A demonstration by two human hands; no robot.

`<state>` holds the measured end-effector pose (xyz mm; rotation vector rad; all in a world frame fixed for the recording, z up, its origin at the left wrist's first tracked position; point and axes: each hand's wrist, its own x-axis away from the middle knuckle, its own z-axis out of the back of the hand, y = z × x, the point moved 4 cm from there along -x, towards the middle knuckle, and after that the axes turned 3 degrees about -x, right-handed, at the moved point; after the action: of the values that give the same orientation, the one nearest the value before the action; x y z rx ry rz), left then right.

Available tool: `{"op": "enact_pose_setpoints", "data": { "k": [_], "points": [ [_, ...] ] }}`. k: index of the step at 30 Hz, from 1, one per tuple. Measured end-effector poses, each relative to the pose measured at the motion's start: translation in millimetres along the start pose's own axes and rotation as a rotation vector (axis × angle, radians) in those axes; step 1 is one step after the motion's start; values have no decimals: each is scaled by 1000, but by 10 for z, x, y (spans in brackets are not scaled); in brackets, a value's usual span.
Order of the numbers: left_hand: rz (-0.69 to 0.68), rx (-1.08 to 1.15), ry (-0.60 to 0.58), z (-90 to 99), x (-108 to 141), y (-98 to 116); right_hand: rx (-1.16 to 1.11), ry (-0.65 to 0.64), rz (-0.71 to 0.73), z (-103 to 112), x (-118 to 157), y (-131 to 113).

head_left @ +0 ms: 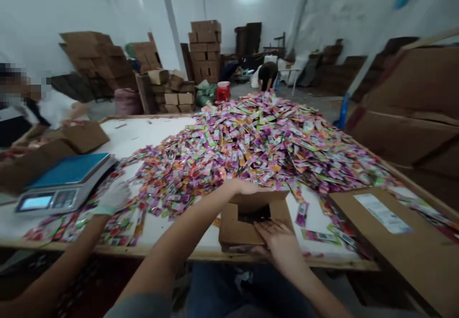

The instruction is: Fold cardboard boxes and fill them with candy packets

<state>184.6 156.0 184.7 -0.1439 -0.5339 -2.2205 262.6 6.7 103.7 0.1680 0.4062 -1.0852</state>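
A small cardboard box (233, 232) stands at the table's near edge in front of me, its flaps partly folded and a dark gap in its top. My left hand (244, 187) grips the raised back flap, fingers partly hidden behind it. On the front right of the box, my right hand (278, 236) has its fingers over the flap at the gap and its thumb low on the front side. Right behind the box rises a big heap of small colourful sachets (247, 146), mostly pink and purple, with loose ones beside the box.
To my left, a co-worker's gloved hand (115, 196) reaches among sachets beside a digital scale (68, 179). Another person at far left handles an open carton (84, 136). A large flat carton (398, 241) lies at right. Stacked boxes (206, 50) and a bending person (267, 75) are farther back.
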Motion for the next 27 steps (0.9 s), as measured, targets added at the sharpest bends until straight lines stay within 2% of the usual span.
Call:
{"op": "enact_pose_setpoints", "data": {
  "k": [3,6,8,11,15,17,19,21,23,25,27],
  "points": [
    [-48,-54,-61,-244,130,47,-66,73,-32,7,19,-19],
    [-17,-138,43,-449,300,75,-131,166,-42,-3,22,-13],
    [18,-187,117,-547,325,79,-165,215,-50,-10,15,-3],
    [32,-212,168,-645,223,43,-165,175,-46,-48,-17,-4],
    [18,-202,205,-634,74,-43,-115,110,-73,-98,-83,-9],
    [-4,-181,232,-552,104,-56,-107,146,-90,-83,-102,-3],
    [-83,-121,261,-451,223,-16,-118,187,-101,-41,-91,21],
    [-221,-77,208,-415,389,66,-147,184,-101,3,-51,66],
    [-303,-99,98,-466,534,128,-178,144,-66,30,1,108],
    [-277,-193,7,-561,607,137,-182,127,-10,43,41,137],
    [-226,-263,-15,-625,624,128,-163,146,29,51,50,153]
  ]
}}
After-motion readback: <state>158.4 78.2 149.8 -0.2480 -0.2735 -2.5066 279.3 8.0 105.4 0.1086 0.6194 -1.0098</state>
